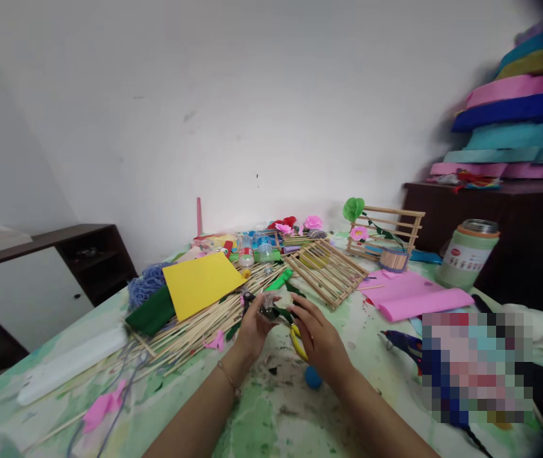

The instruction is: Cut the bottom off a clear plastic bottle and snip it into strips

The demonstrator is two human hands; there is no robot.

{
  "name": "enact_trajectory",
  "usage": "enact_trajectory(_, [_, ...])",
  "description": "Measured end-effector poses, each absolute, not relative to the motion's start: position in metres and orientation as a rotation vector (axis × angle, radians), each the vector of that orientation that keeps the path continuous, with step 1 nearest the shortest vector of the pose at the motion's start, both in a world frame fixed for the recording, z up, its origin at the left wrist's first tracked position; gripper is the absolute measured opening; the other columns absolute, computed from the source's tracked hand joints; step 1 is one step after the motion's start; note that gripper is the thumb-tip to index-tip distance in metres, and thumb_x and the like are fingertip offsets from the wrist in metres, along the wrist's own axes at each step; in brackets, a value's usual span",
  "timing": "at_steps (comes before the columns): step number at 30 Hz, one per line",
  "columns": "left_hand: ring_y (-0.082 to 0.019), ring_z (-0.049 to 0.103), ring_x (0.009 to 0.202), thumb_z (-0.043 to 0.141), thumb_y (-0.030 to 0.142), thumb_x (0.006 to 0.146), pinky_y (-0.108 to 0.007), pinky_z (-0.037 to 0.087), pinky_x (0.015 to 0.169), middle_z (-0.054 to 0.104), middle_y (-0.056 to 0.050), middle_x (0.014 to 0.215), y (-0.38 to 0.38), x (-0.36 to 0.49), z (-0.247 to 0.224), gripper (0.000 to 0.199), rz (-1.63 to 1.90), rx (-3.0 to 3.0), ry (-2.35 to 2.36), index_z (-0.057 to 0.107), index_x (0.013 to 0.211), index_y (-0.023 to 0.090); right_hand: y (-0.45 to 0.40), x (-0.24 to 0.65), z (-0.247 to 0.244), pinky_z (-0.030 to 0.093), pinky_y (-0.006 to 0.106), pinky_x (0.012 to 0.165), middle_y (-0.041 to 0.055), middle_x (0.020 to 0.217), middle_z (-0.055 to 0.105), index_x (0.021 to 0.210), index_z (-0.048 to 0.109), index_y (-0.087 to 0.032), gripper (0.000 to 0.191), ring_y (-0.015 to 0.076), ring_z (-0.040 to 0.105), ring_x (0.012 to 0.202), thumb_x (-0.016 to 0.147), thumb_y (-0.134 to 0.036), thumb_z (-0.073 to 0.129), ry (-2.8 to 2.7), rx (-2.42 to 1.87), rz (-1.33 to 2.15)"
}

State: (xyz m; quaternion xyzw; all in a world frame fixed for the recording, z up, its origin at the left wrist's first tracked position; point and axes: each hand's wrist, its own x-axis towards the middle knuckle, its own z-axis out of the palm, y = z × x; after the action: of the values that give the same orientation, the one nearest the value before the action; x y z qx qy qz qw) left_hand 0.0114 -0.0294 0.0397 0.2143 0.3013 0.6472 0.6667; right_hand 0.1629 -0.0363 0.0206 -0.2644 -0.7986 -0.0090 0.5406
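Observation:
My left hand [253,334] is closed around a crumpled piece of clear plastic [270,304], in front of my body over the table. My right hand [323,340] is beside it with bent fingers, shut on yellow-handled scissors [296,342]. Their dark end points up and left towards the plastic, partly hidden by my fingers. Whether the blades touch the plastic I cannot tell. Below the right hand a small blue ball [313,376] lies on the table. A black handle [248,298] shows just behind the left hand.
Thin bamboo sticks [180,340] and a yellow sheet [199,285] lie left. Beyond stand plastic bottles [246,251] and a slatted stick panel [327,273]. On the right are pink paper [395,292], a glue gun [402,342] and a green jar [469,254].

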Motion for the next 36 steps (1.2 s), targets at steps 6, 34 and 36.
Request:
enact_trajectory(6, [-0.017, 0.067, 0.056, 0.037, 0.036, 0.095, -0.023, 0.048, 0.046, 0.067, -0.003, 0.066, -0.023, -0.009, 0.048, 0.033, 1.557, 0.425, 0.665, 0.060, 0.089, 0.014, -0.021, 0.177, 0.016, 0.053, 0.036, 0.080, 0.0090, 0.092, 0.070, 0.091, 0.067, -0.019, 0.020, 0.0219, 0.066, 0.087, 0.090, -0.027, 0.048, -1.658, -0.988, 0.133])
enact_trajectory(34, [-0.017, 0.071, 0.065, 0.026, 0.051, 0.096, -0.021, 0.057, 0.056, 0.072, -0.012, 0.081, -0.025, -0.014, 0.042, 0.056, 1.261, 0.452, 0.442, 0.054, 0.114, 0.007, -0.006, 0.175, 0.006, 0.042, 0.050, 0.101, 0.0042, 0.152, 0.034, 0.112, 0.068, -0.029, 0.045, 0.0343, 0.033, 0.137, 0.070, -0.044, 0.073, -1.366, -0.692, 1.261])
enact_trajectory(36, [-0.019, 0.071, 0.064, 0.027, 0.053, 0.095, -0.024, 0.057, 0.054, 0.071, -0.013, 0.081, -0.023, -0.014, 0.037, 0.058, 1.200, 0.523, 0.459, 0.057, 0.108, 0.006, -0.008, 0.177, 0.009, 0.036, 0.051, 0.106, 0.0031, 0.152, 0.034, 0.117, 0.066, -0.032, 0.045, 0.0323, 0.028, 0.139, 0.073, -0.042, 0.071, -1.431, -0.688, 1.110])
